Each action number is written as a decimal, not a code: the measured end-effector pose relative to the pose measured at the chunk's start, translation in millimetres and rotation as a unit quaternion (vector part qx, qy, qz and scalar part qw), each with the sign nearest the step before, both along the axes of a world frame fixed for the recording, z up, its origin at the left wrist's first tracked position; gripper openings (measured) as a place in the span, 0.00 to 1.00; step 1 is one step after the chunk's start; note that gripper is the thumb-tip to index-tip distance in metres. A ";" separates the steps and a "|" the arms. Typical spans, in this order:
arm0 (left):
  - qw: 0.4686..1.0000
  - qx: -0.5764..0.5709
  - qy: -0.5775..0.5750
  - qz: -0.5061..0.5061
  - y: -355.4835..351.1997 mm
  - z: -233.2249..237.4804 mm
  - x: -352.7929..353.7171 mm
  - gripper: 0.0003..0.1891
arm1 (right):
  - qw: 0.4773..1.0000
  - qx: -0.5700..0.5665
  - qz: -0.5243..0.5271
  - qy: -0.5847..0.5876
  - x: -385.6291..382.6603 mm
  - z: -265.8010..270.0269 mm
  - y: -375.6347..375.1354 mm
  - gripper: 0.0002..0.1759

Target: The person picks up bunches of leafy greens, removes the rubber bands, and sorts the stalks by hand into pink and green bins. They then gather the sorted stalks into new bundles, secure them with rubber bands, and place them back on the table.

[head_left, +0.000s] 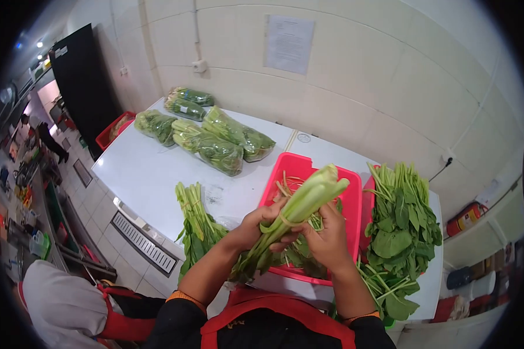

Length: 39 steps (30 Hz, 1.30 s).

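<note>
A bunch of leafy greens (306,198) with thick pale stems is held up above a red plastic basket (357,215), its stem ends tilted up to the right. A thin band (289,222) goes around the stems. My left hand (261,224) is closed around the bunch from the left side. My right hand (327,237) grips it from the right, with thumb and fingers at the band. Loose stems and leaves (297,256) lie in the basket below. The dark leaf ends hang towards my apron, partly hidden by my left forearm.
Plastic-wrapped bunches of greens (209,145) lie at the back of the white table (140,168). Another bunch (197,224) lies left of my hands. A large pile of leafy greens (399,215) is on the right. A co-worker (70,302) is close at lower left.
</note>
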State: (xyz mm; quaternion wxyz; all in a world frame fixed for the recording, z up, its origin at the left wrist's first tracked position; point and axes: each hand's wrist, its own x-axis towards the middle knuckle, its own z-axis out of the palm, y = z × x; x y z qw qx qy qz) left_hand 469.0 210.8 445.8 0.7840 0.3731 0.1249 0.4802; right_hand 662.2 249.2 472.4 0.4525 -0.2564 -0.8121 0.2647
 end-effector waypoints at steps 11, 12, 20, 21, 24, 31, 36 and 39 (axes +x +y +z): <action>0.760 0.341 0.445 0.328 21.6 17.3 39.7 0.22 | 0.845 -0.463 0.130 0.233 52.6 -20.3 21.5 0.07; 0.760 0.350 0.440 0.327 22.2 21.5 39.1 0.22 | 0.809 -0.502 0.168 0.256 57.5 -18.5 22.8 0.06; 0.928 0.099 0.248 0.261 19.6 76.4 29.7 0.17 | 0.959 -0.140 -0.019 0.244 64.3 6.8 11.4 0.11; 0.929 0.096 0.259 0.245 19.2 75.7 32.3 0.17 | 0.958 -0.123 -0.027 0.259 48.8 28.2 -1.0 0.14; 0.929 0.118 0.293 0.194 19.3 74.1 47.0 0.18 | 0.970 -0.117 0.008 0.212 46.8 34.3 -1.9 0.22; 0.959 0.133 0.246 0.043 28.8 58.3 39.8 0.28 | 0.975 -0.179 0.049 0.126 56.9 13.9 13.4 0.14; 0.980 0.082 0.180 0.037 27.3 60.7 37.6 0.25 | 0.953 -0.117 -0.118 0.252 59.5 16.4 14.4 0.05; 0.994 0.037 0.105 0.012 28.7 54.7 34.3 0.27 | 0.921 -0.042 -0.205 0.328 73.8 23.4 25.3 0.05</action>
